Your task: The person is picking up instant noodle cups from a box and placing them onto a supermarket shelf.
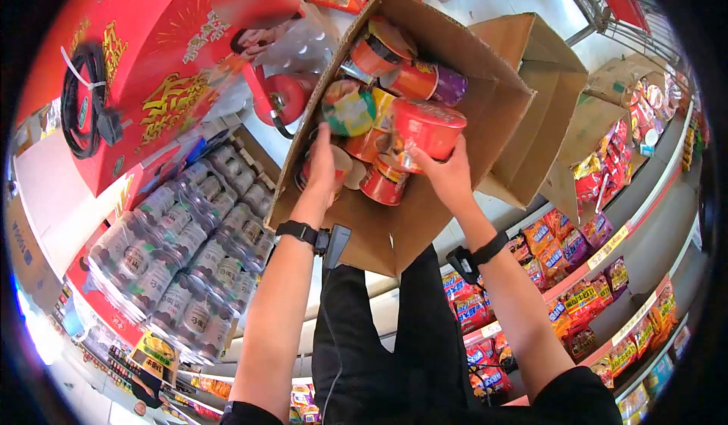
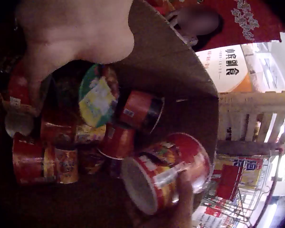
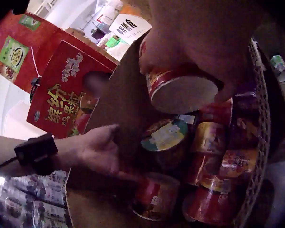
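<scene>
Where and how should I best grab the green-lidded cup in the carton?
Take the green-lidded cup by its round wall just below the rim, probably best from above with the nearby left hand: its lid faces the carton's open top, and other cups crowd it.

The box point(image 1: 489, 84) is matt brown corrugated cardboard; the red tub point(image 1: 428, 128) looks smooth and glossy. Bottles point(image 1: 197, 247) at left look like shiny clear plastic.
</scene>
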Tool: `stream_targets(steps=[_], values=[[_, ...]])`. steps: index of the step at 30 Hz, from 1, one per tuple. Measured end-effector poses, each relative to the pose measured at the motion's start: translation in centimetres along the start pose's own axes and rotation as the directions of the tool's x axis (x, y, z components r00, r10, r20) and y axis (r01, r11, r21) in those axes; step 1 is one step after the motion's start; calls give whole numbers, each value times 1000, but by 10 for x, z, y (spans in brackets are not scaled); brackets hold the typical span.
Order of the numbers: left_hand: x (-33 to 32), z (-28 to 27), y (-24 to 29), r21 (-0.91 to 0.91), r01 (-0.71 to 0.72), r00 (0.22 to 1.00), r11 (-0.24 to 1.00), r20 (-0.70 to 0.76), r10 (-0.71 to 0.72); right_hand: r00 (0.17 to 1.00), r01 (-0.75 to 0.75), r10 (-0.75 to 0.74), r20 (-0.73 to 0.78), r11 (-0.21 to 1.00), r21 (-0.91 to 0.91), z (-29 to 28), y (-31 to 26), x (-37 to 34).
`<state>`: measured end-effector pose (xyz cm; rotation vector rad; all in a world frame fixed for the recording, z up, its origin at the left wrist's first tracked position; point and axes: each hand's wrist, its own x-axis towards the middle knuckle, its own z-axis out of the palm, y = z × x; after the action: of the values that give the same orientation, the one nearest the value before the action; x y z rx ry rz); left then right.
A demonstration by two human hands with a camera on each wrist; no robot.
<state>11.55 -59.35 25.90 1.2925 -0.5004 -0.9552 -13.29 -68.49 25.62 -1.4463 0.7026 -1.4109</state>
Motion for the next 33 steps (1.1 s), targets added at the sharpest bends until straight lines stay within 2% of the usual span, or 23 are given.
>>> stream_targets(steps=[2,3,4,5,8,10,11,12,13,14,16,17,19,20,22,24,26,27,28,30,31,32,33], values=[[-24,22,3,139,-112,994,984,33,108,993,41,-38,111,999,-29,2,8,-11],[-37,33,3,143,-108,994,984,26,105,988,61,-51,148,996,-61,5,8,-17],[-51,41,-2,216,-305,942,927,208,262,988,55,-46,151,997,-56,8,3,-25],[-65,46,-5,249,-497,836,831,394,382,977,10,7,214,997,-78,11,-3,-32],[-93,43,-10,328,-533,834,780,360,418,947,-12,55,317,991,-135,18,-7,-47],[-79,16,-21,327,-553,828,767,318,461,808,73,-20,590,995,-67,12,-2,-48],[-78,1,-28,266,-508,859,819,220,462,807,72,-16,591,995,-70,8,2,-43],[-80,-13,-32,198,-466,885,863,120,450,777,214,-25,629,950,-227,5,8,-31],[-88,-21,-29,124,-480,877,869,115,468,744,354,-23,668,861,-365,5,17,-19],[-98,-30,-28,51,-491,868,870,108,484,743,353,-19,669,861,-367,10,26,-8],[-121,-46,-34,65,-477,876,876,110,469,881,298,14,472,760,-578,25,52,10],[-132,-52,-38,62,-489,870,870,112,480,880,298,18,475,758,-580,35,64,14],[-149,-70,-48,93,-455,889,885,108,446,817,252,343,464,511,-822,56,73,11],[-156,-78,-54,90,-456,889,886,104,447,815,256,343,467,509,-822,68,75,4],[-169,-87,-63,64,-450,893,891,25,450,792,289,459,403,300,-909,91,78,-12],[-179,-99,-72,34,-444,896,895,9,444,824,265,429,371,287,-921,119,120,-21],[-185,-111,-81,-53,-425,905,904,-13,425,810,497,389,438,-62,-865,138,134,-34],[-188,-112,-82,-82,-408,913,909,-36,407,843,515,244,480,-102,-851,140,144,-36],[-191,-113,-81,-84,-402,916,912,-20,401,850,501,247,465,-107,-859,138,152,-32],[-199,-116,-85,-153,-423,906,893,-85,415,825,472,351,443,4,-881,139,157,-21],[-198,-124,-87,-152,-449,893,880,-88,441,824,410,391,410,90,-908,136,141,-20],[-198,-130,-90,-158,-447,895,881,-87,438,824,410,393,408,83,-908,134,123,-21],[-200,-132,-91,-205,-485,874,850,-141,465,796,372,438,418,191,-909,131,104,-23]])
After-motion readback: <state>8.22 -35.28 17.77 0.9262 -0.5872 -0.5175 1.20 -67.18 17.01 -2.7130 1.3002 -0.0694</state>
